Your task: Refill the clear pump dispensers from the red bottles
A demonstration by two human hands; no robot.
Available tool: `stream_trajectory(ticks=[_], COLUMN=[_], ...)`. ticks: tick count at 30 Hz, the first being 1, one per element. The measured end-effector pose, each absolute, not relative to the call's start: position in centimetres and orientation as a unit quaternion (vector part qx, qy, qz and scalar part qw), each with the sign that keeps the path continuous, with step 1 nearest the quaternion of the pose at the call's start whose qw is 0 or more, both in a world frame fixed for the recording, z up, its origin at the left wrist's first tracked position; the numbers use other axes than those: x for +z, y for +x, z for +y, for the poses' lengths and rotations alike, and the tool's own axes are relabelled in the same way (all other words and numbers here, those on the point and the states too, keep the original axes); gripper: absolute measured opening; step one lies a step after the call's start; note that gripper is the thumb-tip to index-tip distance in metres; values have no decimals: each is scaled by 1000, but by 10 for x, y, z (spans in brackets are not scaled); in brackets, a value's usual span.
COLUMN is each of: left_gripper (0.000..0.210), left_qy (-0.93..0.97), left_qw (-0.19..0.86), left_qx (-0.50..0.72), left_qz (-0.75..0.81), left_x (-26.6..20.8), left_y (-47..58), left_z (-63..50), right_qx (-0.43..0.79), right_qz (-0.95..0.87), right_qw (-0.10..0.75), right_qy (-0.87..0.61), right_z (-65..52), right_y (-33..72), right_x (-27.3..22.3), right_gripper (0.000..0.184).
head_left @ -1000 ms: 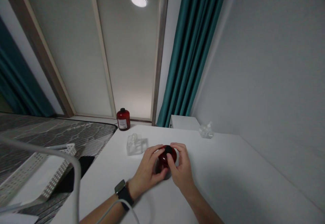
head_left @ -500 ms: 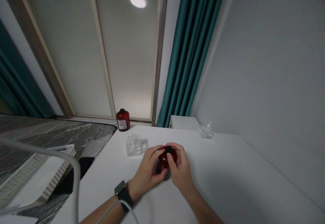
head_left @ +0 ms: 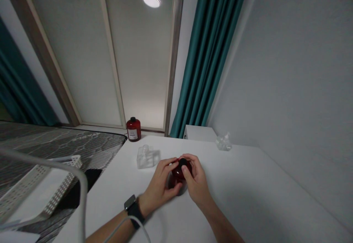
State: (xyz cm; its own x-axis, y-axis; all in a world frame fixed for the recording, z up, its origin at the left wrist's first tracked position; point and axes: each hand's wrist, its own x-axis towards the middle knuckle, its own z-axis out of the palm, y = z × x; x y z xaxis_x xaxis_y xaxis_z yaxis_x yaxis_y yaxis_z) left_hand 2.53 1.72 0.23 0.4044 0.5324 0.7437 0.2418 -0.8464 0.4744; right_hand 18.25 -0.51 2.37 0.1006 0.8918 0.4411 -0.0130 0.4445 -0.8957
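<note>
A dark red bottle (head_left: 178,173) with a black cap (head_left: 182,161) is between my hands near the middle of the white table (head_left: 237,184). My left hand (head_left: 161,184) curls round its left side, the thumb low in front and the fingers up near the shoulder. From the right, my right hand (head_left: 198,184) grips it, with its thumb beside the cap and fingers behind. Much of the bottle is covered by the fingers. Just beyond my left hand lies a clear plastic piece (head_left: 146,157). A second red bottle (head_left: 134,129), black-capped and white-labelled, stands at the table's far left corner.
Crumpled clear plastic (head_left: 224,142) lies at the back edge, near a white cabinet (head_left: 200,133). Left of the table are a white perforated basket (head_left: 52,195) and a grey bent tube (head_left: 82,195). A white cable (head_left: 135,219) crosses by my watch (head_left: 134,209).
My hands keep their hold on the red bottle, with only a very slight shift of the right thumb by the cap. The view has tilted a little.
</note>
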Motion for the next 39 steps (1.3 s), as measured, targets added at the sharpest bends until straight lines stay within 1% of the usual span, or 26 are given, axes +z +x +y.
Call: stream_trajectory(ticks=[5, 9, 13, 15, 21, 23, 28, 35, 37, 39], left_gripper=[62, 57, 56, 55, 54, 53, 53, 54, 54, 49], left_qy=[826, 828, 831, 832, 834, 836, 832, 846, 847, 838], left_qw=[167, 183, 176, 173, 178, 184, 191, 183, 170, 138], left_qx=[489, 481, 479, 478, 476, 473, 478, 451, 443, 458], left_qz=[226, 221, 220, 224, 217, 208, 206, 216, 238, 262], left_x=[6, 6, 4, 4, 8, 8, 7, 10, 10, 9], left_y=[24, 22, 22, 22, 20, 19, 22, 15, 10, 4], left_z=[16, 15, 15, 15, 15, 16, 16, 20, 24, 28], right_qx=[411, 401, 372, 373, 426, 434, 406, 423, 438, 443], right_qz=[-592, -567, -556, -558, -589, -589, -578, -574, -579, -584], right_qw=[596, 626, 650, 645, 598, 595, 620, 603, 593, 586], right_qy=[-354, -354, -361, -365, -338, -333, -342, -357, -350, -345], right_z=[-4, -4, -4, -4, -5, -5, -3, -1, 2, 5], right_y=[191, 185, 178, 179, 193, 195, 192, 196, 202, 209], right_x=[30, 30, 26, 26, 32, 33, 31, 26, 25, 23], right_gripper=[34, 33, 27, 27, 39, 41, 36, 35, 38, 40])
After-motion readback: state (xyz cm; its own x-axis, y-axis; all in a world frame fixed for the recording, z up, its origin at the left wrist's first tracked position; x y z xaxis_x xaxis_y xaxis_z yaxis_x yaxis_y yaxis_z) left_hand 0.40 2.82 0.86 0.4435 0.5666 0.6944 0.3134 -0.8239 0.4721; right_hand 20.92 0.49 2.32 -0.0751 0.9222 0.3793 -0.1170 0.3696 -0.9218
